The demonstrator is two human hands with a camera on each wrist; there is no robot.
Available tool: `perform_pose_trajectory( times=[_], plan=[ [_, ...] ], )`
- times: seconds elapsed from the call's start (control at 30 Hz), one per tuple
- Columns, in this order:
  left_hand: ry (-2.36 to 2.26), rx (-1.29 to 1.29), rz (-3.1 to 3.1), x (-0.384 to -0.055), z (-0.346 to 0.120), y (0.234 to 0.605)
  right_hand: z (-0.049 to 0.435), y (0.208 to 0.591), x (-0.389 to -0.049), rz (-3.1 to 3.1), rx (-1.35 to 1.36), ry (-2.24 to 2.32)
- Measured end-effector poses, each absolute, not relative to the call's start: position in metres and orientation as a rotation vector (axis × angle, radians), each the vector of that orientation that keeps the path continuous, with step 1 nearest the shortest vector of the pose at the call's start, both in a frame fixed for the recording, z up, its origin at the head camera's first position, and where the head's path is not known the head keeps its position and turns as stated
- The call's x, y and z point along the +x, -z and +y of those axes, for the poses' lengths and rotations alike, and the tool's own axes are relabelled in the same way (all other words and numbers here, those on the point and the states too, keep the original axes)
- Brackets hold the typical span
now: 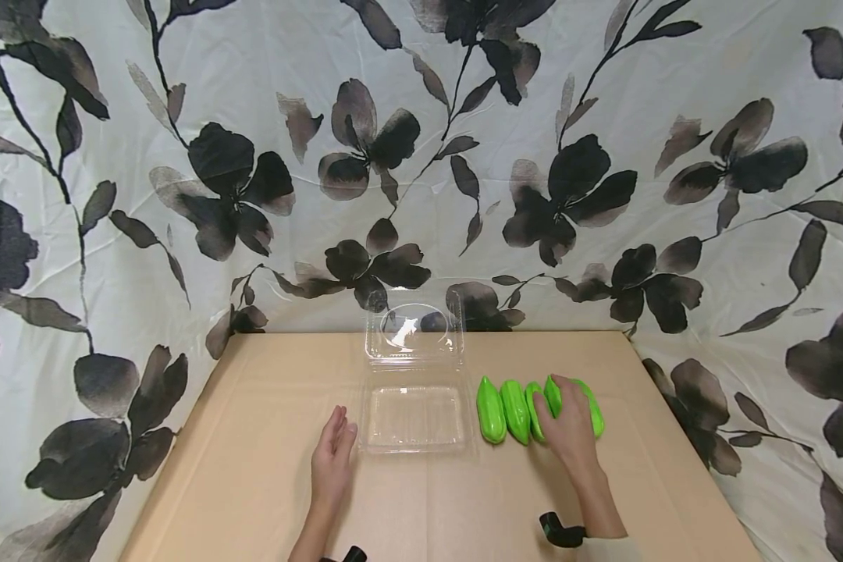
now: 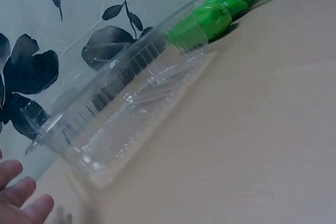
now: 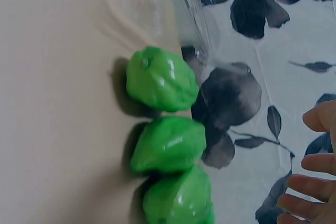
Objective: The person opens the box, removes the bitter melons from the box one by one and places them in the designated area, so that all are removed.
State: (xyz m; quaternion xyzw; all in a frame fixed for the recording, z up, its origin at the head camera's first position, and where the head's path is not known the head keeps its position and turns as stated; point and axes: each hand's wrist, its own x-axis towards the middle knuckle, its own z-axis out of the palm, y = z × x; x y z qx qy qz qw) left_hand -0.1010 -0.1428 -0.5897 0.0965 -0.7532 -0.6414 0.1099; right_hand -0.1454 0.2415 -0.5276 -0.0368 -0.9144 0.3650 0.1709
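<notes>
Several glossy green, elongated, ridged toy vegetables (image 1: pixel 491 410) lie side by side in a row on the tabletop. Over the right part of that row is my right hand (image 1: pixel 569 417), thumb and fingers spread apart and partly hiding the pieces beneath. In the right wrist view its fingers (image 3: pixel 310 187) show at the right edge, apart from the near green pieces (image 3: pixel 161 80). A clear plastic clamshell box (image 1: pixel 414 451) stands left of the row, its lid raised at the back. Beside the box's left side, my left hand (image 1: pixel 332 460) is held with fingers extended and nothing in it.
The pale tan tabletop (image 1: pixel 253 468) ends at a back edge against a white cloth (image 1: pixel 464 234) printed with dark flowers. The box's lid (image 1: pixel 414 328) leans up near that edge. Dark wrist-worn devices (image 1: pixel 560 531) sit on both wrists.
</notes>
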Motion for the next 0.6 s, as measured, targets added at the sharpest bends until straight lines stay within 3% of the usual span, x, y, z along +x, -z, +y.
perform_pose_trajectory(
  times=[0.6],
  plan=[
    [1.515, 0.131, -2.525, -0.109, -0.145, 0.566, 0.191, 0.527, -0.142, -2.603, 0.090, -0.995]
  ],
)
